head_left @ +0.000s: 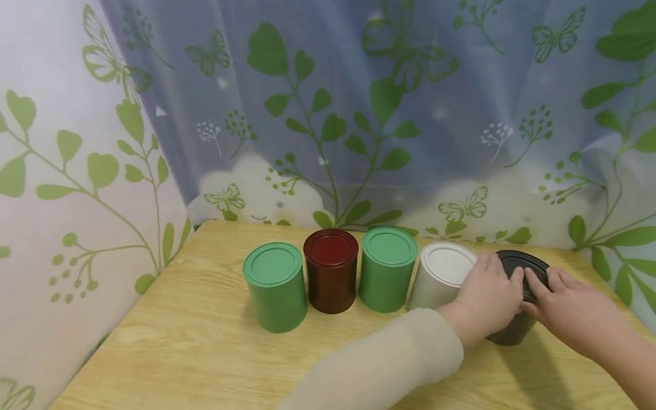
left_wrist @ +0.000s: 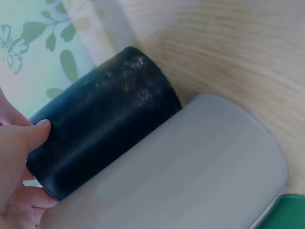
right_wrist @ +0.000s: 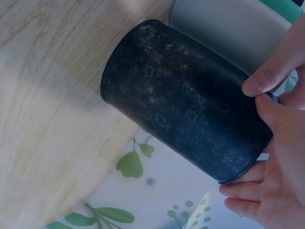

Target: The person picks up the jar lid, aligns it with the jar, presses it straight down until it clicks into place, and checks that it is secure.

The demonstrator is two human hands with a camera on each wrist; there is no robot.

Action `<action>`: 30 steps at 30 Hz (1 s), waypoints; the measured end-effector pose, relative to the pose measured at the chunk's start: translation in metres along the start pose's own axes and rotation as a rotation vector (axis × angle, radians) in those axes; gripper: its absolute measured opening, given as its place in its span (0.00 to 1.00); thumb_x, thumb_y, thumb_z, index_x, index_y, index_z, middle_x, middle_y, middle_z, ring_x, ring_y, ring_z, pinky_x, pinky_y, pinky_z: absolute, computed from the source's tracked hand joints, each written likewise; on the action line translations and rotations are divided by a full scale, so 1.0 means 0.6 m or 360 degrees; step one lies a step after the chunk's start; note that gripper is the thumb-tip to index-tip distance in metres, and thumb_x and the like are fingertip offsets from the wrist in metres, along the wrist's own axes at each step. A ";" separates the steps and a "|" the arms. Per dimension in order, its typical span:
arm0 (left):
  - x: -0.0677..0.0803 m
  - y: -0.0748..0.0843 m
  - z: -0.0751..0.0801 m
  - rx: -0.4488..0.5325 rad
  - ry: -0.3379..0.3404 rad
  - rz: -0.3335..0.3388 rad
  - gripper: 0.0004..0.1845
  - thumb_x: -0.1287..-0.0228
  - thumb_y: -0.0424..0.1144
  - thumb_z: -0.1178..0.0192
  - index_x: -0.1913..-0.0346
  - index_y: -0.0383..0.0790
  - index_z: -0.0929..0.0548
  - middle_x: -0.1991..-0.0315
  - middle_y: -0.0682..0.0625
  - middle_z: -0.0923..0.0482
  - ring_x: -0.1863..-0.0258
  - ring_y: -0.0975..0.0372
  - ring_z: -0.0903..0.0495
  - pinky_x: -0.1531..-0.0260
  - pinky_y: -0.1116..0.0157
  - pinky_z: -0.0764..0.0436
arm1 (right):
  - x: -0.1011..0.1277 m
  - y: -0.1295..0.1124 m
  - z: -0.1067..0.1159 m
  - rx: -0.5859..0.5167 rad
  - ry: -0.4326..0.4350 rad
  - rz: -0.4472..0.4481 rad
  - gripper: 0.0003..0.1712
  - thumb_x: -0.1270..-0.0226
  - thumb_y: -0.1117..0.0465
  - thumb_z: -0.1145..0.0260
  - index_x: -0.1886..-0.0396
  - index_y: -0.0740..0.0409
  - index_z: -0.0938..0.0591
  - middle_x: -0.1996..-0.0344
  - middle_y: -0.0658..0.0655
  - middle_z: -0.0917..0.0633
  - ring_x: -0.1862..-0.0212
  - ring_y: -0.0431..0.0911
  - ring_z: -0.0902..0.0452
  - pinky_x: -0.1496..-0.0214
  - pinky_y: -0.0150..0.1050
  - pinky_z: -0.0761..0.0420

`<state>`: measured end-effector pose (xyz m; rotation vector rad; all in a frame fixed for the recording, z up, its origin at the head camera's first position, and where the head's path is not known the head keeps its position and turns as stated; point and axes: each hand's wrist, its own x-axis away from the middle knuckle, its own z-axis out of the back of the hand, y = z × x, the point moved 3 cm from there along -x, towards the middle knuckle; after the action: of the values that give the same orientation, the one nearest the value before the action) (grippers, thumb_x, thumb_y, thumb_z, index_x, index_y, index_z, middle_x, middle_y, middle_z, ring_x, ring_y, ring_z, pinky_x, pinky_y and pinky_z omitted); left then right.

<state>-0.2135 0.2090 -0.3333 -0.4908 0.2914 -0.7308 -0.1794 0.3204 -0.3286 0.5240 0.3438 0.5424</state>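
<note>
A black canister with a lid stands at the right end of a row on the wooden table. My left hand grips its top from the left, thumb on the side wall and fingers over the lid. From the right, my right hand holds the same rim, its thumb close to the left thumb. In the right wrist view the canister's side shows pale scuffs. Just left of it stands a white canister, partly hidden by my left forearm and hand.
Further left along the row are a green canister, a dark red canister and another green canister. Behind the wooden table hangs a curtain with leaves and butterflies. A similar patterned cloth covers the left side.
</note>
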 end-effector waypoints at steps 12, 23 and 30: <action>-0.004 -0.010 0.000 0.0095 -0.0020 0.0025 0.37 0.35 0.68 0.62 0.29 0.53 0.43 0.33 0.59 0.39 0.32 0.65 0.47 0.33 0.61 0.53 | -0.001 0.000 -0.001 -0.0286 -0.0111 -0.0268 0.48 0.33 0.33 0.58 0.48 0.80 0.28 0.51 0.82 0.28 0.47 0.70 0.31 0.49 0.61 0.30; -0.014 -0.020 0.001 0.0218 -0.0078 -0.0037 0.29 0.39 0.69 0.56 0.40 0.63 0.28 0.41 0.65 0.32 0.36 0.68 0.42 0.34 0.58 0.52 | -0.005 0.021 -0.010 -0.0611 -0.0320 -0.0474 0.50 0.39 0.36 0.42 0.44 0.83 0.33 0.46 0.84 0.33 0.46 0.74 0.36 0.49 0.65 0.34; -0.025 -0.018 0.015 0.0140 -0.0098 -0.0073 0.36 0.44 0.72 0.52 0.34 0.61 0.35 0.39 0.62 0.36 0.39 0.66 0.39 0.38 0.59 0.46 | -0.014 0.038 -0.025 -0.0850 -0.0484 -0.0442 0.55 0.37 0.34 0.46 0.36 0.83 0.44 0.39 0.84 0.46 0.37 0.74 0.50 0.44 0.69 0.45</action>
<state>-0.2268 0.2155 -0.3189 -0.4366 0.1899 -0.7686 -0.2016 0.3380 -0.3270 0.0339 -0.0269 0.2599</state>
